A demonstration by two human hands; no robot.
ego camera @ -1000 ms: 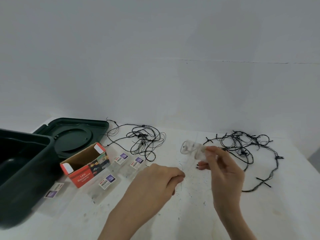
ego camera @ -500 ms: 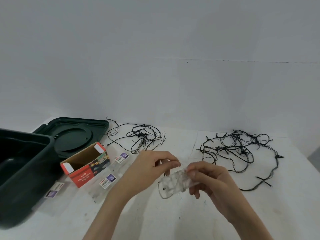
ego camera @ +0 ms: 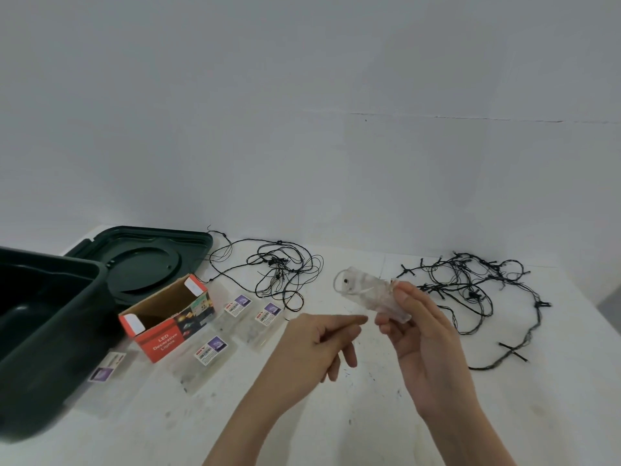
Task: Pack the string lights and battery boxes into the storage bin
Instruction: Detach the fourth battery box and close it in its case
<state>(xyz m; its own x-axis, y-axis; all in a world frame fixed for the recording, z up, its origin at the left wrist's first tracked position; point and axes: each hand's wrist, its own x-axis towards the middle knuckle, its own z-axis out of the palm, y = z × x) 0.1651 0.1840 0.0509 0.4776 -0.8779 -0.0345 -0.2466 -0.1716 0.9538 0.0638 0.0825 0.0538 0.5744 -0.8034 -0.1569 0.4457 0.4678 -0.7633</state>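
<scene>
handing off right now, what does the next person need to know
Right hand grips a clear battery box off the table. Left hand is beside it, thumb and forefinger together; whether it pinches a wire is unclear. The left string and right string lie loose. Four labelled packs and the carton lie by the bin. Nothing shows inside the bin: all packing is left.

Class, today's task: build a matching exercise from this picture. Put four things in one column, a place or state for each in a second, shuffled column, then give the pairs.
Things
1. storage bin
2. bin lid
3. cardboard box
4. clear case

Places or states
A. held up in the right hand
B. lying flat behind the cardboard box
C. red-orange, top open
D. standing open at the far left

Pairs: 1-D, 2-B, 3-C, 4-A
</scene>
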